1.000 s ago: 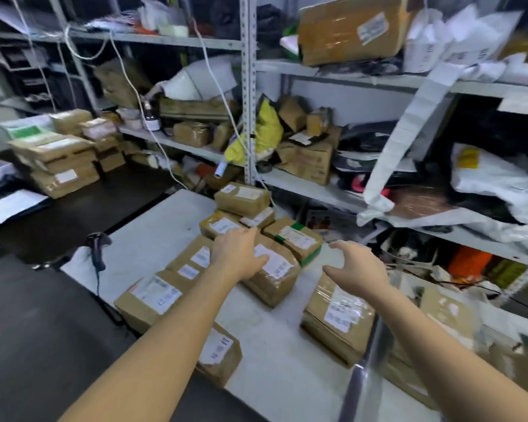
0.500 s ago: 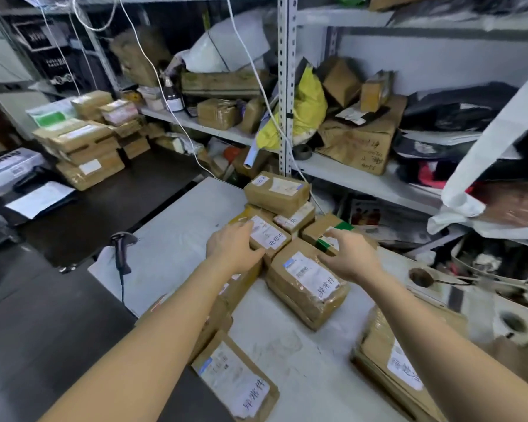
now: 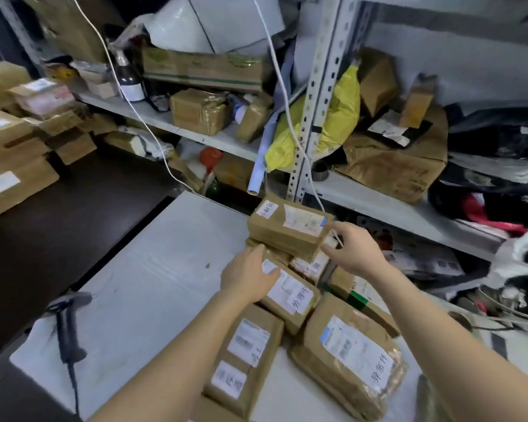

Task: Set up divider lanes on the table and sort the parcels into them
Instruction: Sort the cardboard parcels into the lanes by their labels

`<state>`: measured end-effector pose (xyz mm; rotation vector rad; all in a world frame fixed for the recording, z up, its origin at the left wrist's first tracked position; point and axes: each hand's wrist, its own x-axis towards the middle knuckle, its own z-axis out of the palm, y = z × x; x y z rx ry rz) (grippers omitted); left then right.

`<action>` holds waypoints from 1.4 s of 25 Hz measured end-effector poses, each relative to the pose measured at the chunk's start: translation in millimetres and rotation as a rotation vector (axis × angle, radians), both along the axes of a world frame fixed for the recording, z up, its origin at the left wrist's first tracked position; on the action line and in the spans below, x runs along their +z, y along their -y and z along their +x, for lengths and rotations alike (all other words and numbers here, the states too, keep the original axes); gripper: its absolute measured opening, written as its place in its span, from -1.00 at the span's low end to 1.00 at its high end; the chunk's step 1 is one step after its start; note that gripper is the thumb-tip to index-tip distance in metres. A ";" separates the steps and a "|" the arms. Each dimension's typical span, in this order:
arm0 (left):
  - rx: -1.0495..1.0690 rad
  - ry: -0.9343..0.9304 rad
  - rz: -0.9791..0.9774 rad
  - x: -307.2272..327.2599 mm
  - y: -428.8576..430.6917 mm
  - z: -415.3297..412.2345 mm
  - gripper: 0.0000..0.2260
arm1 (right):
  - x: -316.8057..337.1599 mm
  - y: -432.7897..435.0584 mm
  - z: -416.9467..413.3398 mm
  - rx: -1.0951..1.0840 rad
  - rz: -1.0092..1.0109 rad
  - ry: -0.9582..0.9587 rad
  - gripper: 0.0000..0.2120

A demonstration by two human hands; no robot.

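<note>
Both arms are bare and stretched out toward the far side. The left arm [image 3: 171, 354] comes in from the near left and runs diagonally up to the left hand [image 3: 246, 277]. That hand is flat, palm down, fingers straight and together, pointing far and a bit right. The right arm [image 3: 445, 327] comes from the near right corner, angled far-left. The right hand [image 3: 352, 251] sits a little farther out than the left one, back of the hand up, fingers loosely spread and barely bent, index finger reaching farthest. The hands are near each other but not touching.
</note>
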<state>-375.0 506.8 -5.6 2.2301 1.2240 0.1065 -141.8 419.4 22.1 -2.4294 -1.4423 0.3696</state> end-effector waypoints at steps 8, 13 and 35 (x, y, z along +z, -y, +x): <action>0.022 0.178 -0.323 -44.0 -55.4 33.1 -0.41 | -40.3 -85.0 33.8 -0.032 -0.094 -0.088 -0.32; 0.118 0.366 -0.513 -52.5 -59.6 50.3 -0.45 | -50.0 -72.0 24.3 -0.142 -0.081 -0.125 -0.13; 0.040 0.520 -0.501 17.3 82.3 62.8 -0.49 | 9.6 147.7 -49.4 -0.600 0.401 -0.488 -0.43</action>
